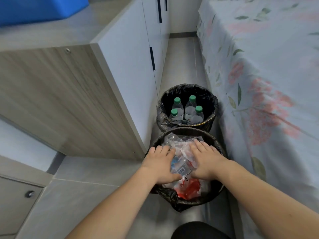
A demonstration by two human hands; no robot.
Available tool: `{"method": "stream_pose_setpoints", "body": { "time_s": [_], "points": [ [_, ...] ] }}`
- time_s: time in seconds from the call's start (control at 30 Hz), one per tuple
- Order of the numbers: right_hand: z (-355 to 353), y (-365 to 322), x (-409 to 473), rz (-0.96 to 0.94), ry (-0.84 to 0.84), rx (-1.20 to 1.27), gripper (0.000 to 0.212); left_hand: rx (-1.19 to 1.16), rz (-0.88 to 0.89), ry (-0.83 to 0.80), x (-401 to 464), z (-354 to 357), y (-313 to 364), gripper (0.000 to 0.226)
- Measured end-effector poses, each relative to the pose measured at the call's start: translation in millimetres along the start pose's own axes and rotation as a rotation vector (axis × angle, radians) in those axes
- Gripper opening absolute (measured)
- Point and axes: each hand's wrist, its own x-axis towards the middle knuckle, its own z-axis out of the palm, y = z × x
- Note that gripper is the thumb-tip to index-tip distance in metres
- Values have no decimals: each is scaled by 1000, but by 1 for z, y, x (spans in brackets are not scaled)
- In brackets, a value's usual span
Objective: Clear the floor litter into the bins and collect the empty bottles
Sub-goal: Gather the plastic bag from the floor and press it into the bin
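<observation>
both hands, left (159, 163) and right (205, 159), spread flat pressing the plastic litter (181, 152) straight down into the near bin (217, 190)

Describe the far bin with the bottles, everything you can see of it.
The far bin is round, lined with a glossy black plastic bag folded and crumpled over its rim. It stands upright on the grey floor between the white cabinet and the floral bedcover, directly behind the near bin, their rims apparently touching. Inside stand four clear bottles with green caps, upright and packed together. Neither hand touches it.
</observation>
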Motion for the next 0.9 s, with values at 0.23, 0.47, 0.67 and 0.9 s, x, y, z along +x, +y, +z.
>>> {"method": "stream_pose_setpoints", "body": {
  "time_s": [0.23, 0.47, 0.67, 0.9],
  "points": [
    [-10, -2, -4, 49, 227, 80, 81, -125, 72, 299, -3, -10, -12, 70],
    [-22, -25, -5, 107, 323, 95, 75, -173, 89, 364, 7, -18, -29, 63],
    [-72, -49, -24, 162, 428, 121, 71, -183, 93, 396, 10, -80, -38, 62],
    [-223, -72, -128, 241, 501, 164, 71, -220, 115, 381, -39, -252, -49, 62]
  ]
}}
